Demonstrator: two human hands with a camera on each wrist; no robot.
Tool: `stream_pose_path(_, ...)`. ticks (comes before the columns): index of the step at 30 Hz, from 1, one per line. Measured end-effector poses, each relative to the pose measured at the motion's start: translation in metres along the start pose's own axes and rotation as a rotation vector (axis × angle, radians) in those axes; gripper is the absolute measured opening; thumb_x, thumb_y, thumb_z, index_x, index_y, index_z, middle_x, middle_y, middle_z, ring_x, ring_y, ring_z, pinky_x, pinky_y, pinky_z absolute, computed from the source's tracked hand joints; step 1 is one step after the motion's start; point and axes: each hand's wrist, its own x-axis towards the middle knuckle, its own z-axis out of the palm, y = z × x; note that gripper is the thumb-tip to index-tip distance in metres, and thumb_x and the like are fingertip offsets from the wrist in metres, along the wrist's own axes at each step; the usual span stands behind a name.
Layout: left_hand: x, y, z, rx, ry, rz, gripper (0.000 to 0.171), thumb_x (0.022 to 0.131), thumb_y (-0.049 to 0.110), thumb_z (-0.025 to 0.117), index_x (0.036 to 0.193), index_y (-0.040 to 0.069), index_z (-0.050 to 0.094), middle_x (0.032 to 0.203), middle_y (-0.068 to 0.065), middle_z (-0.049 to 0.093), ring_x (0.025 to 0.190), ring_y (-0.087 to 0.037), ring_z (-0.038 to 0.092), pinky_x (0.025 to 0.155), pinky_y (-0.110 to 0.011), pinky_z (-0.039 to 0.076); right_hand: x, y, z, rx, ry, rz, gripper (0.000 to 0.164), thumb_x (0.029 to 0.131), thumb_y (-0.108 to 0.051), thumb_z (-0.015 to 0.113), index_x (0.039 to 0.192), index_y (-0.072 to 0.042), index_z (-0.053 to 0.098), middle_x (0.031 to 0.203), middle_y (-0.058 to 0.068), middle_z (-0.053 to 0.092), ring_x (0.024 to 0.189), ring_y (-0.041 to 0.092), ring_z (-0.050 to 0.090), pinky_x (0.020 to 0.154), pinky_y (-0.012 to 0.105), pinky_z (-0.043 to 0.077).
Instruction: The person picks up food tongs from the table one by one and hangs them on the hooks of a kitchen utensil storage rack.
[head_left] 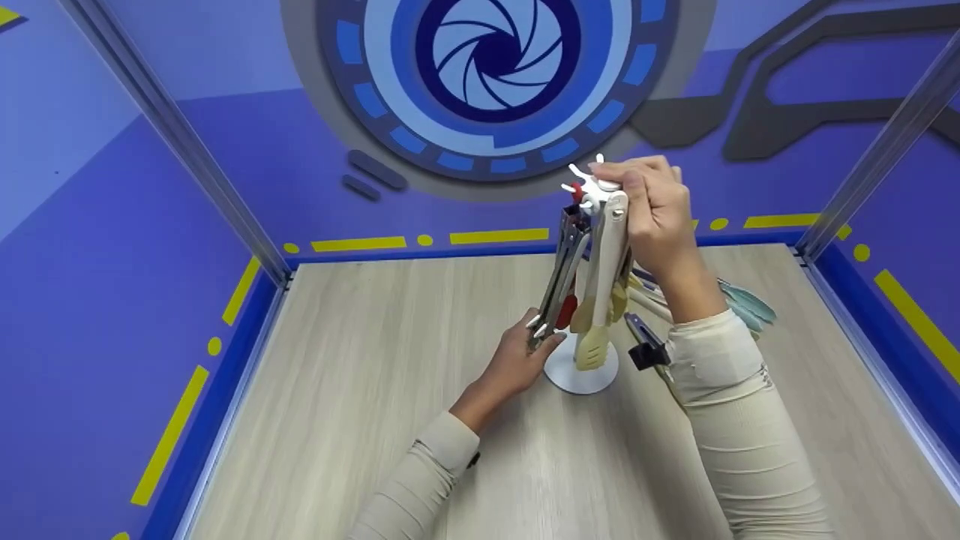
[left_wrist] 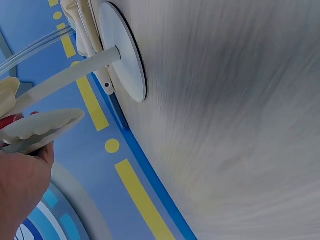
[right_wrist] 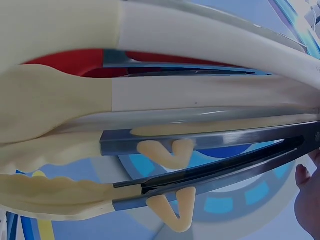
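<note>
A white utensil stand (head_left: 581,382) with a round base and a hooked top stands on the table, with several utensils hanging around its pole (left_wrist: 75,70). My right hand (head_left: 660,210) grips the stand at its hooked top, beside the upper ends of the tools. My left hand (head_left: 521,352) holds metal tongs (head_left: 559,262) low on the stand's left side; their pale scalloped head (left_wrist: 45,125) shows in the left wrist view. Cream-tipped tongs (right_wrist: 220,137) with V-shaped rests hang close to cream-headed tools (right_wrist: 60,100). A red tool head (head_left: 567,310) hangs behind.
To the right, partly behind my right forearm, more utensils lie on the table (head_left: 360,420): teal heads (head_left: 750,304), cream handles (head_left: 651,300) and metal tongs (head_left: 641,328). Blue printed panels (head_left: 240,165) and metal corner posts (head_left: 172,127) enclose the table's back and sides.
</note>
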Motion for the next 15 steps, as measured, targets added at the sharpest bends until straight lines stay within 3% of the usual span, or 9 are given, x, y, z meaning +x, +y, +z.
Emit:
stream_pose_path(2, -0.0001, -0.0003, -0.0006, -0.002, -0.005, -0.016, 0.036, 0.106, 0.044, 0.065, 0.126, 0.016, 0.056, 0.109, 0.000, 0.068, 0.103, -0.010, 0.063, 0.090, -0.030, 0.052, 0.0009, -0.0009, 0.0012, 0.000, -0.006, 0.002, 0.035, 0.106, -0.005, 0.050, 0.111, -0.010, 0.084, 0.111, 0.011, 0.083, 0.107, -0.006, 0.058, 0.097, 0.027, 0.030)
stream_pose_path(5, -0.0010, 0.0003, -0.0017, -0.012, -0.015, -0.054, 0.041, 0.103, 0.048, 0.068, 0.130, 0.019, 0.054, 0.129, -0.001, 0.069, 0.123, -0.013, 0.064, 0.106, -0.040, 0.053, 0.0017, -0.0014, 0.0016, -0.003, -0.015, 0.007, 0.035, 0.106, -0.006, 0.050, 0.111, -0.011, 0.084, 0.112, 0.011, 0.083, 0.107, -0.005, 0.058, 0.097, 0.027, 0.029)
stream_pose_path(9, -0.0029, 0.0012, -0.0030, -0.029, -0.032, -0.095, 0.048, 0.101, 0.052, 0.070, 0.131, 0.020, 0.051, 0.133, -0.002, 0.064, 0.131, -0.019, 0.061, 0.112, -0.046, 0.051, 0.0019, -0.0004, 0.0001, -0.016, -0.019, 0.007, 0.035, 0.106, -0.006, 0.050, 0.111, -0.010, 0.084, 0.112, 0.013, 0.083, 0.106, -0.004, 0.057, 0.096, 0.028, 0.029)
stream_pose_path(15, -0.0073, -0.0005, -0.0060, -0.073, -0.053, -0.182, 0.071, 0.098, 0.053, 0.073, 0.153, 0.019, 0.043, 0.154, -0.007, 0.055, 0.151, -0.025, 0.050, 0.125, -0.052, 0.042, 0.0021, -0.0024, -0.0031, -0.024, -0.041, 0.012, 0.035, 0.107, -0.007, 0.049, 0.114, -0.013, 0.084, 0.114, 0.013, 0.082, 0.108, -0.008, 0.056, 0.097, 0.027, 0.029)
